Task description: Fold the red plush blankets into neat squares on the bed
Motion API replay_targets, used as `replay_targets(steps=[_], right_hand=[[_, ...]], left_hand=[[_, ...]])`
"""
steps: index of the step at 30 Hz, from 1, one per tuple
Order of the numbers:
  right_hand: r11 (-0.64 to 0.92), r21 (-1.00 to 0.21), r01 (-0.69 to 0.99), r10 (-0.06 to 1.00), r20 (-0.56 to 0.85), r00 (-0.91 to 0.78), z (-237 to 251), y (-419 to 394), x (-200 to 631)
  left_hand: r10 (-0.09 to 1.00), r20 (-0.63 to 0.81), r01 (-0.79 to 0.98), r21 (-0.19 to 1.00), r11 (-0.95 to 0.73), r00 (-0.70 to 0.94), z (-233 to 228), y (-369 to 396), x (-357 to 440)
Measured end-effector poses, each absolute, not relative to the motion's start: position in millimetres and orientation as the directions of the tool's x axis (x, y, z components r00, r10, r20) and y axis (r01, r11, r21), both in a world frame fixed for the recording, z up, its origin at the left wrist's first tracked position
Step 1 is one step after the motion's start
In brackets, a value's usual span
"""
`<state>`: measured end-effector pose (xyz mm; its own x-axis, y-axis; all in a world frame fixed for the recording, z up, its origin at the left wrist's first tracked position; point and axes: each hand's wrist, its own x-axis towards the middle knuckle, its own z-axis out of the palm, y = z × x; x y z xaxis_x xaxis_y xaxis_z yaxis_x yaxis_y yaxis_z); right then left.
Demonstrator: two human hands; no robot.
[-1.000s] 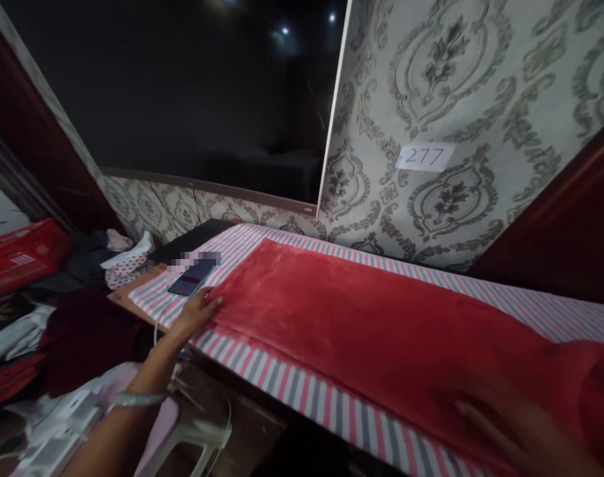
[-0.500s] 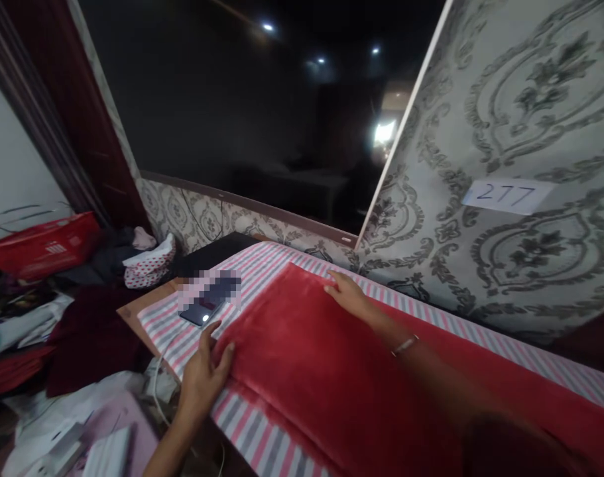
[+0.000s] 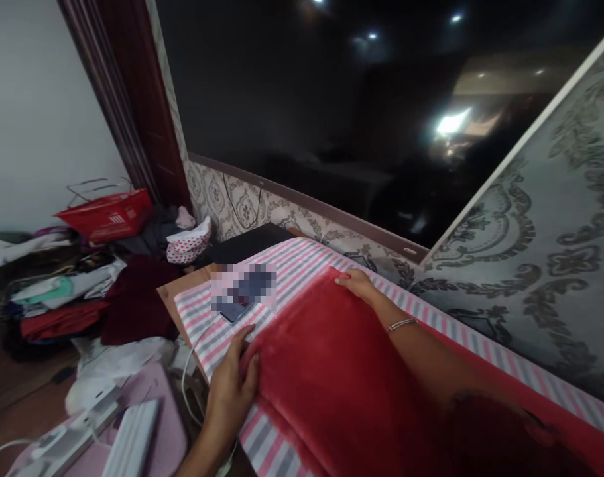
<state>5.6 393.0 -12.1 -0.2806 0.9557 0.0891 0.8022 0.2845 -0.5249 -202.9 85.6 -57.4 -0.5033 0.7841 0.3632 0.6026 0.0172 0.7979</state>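
A red plush cloth point(image 3: 341, 371) lies flat on a table covered with a pink, grey and white striped sheet point(image 3: 292, 262). My left hand point(image 3: 232, 384) rests flat on the cloth's near left corner, fingers spread. At the far left corner my right hand point(image 3: 356, 283) presses its fingers on the cloth's edge; a thin bracelet circles that wrist. A dark phone point(image 3: 232, 310), partly blurred out, lies on the striped sheet just beyond my left hand, with a white cable running off the table edge.
A patterned wall point(image 3: 540, 265) and a large dark glass pane point(image 3: 331, 119) stand behind the table. On the left are piles of clothes point(image 3: 67, 291), a red basket point(image 3: 105, 215), a polka-dot bag point(image 3: 187, 242) and a pink plastic chair point(image 3: 147, 424).
The view has swung left and nearer. My right hand came from the cloth's right part to its far left corner. My left hand stays at the near left corner.
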Motion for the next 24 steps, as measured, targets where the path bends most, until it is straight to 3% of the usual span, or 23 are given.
replay_targets(steps=[8, 16, 24], right_hand=[[0.394, -0.545, 0.74, 0.916, 0.302, -0.265, 20.5, 417.4, -36.8], [0.375, -0.476, 0.795, 0.927, 0.198, -0.319, -31.7, 408.1, -47.4], [0.451, -0.457, 0.767, 0.891, 0.175, -0.419, -19.6, 399.7, -37.0]], left_hand=[[0.602, 0.467, 0.648, 0.754, 0.111, -0.647, -44.1, 87.8, -219.6], [0.546, 0.405, 0.579, 0.793, 0.19, -0.734, -56.3, 90.9, -221.1], [0.561, 0.499, 0.687, 0.703, 0.183, -0.66, -54.4, 93.8, -223.8]])
